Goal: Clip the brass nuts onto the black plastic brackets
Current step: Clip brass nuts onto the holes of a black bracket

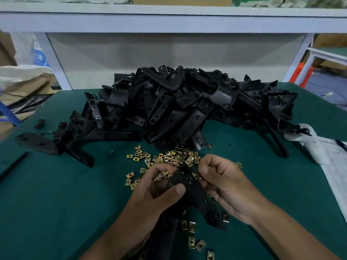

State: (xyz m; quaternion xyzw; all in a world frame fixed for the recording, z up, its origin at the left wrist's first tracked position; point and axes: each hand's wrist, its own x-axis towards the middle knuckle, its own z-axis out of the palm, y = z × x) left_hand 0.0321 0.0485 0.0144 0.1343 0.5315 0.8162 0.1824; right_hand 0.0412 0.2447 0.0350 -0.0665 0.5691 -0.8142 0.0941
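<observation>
Writing: blue label with pale characters on a white sack (38, 57) at far left, too blurred to read. Printed sheet (336, 166) at the table's right edge carries lines of text, also too small to read.

Green table (56, 194). Both hands work near the front centre. Left hand (155, 192) grips a black plastic bracket (189, 186), thumb pressed on its upper face, fingers curled underneath. Right hand (223, 177) has its fingers curled in at the bracket's upper end; what they pinch is hidden, cannot tell whether a nut is between them. The bracket tilts away from the person, its lower end reaching down between the wrists.

Loose brass nuts (169, 158) lie scattered on the table just beyond the hands; a few more (195, 241) lie near the front edge between the forearms.

Behind the nuts, a large heap of black brackets (180, 104) fills mid-table. Separate brackets (37, 143) lie to its left. A thin black rod (15, 164) lies near the left edge. White plastic bag (308, 136) right of the heap, touching it.

Beyond: white shelf frame (169, 23), cardboard boxes at left, orange object (300, 74) at right.
</observation>
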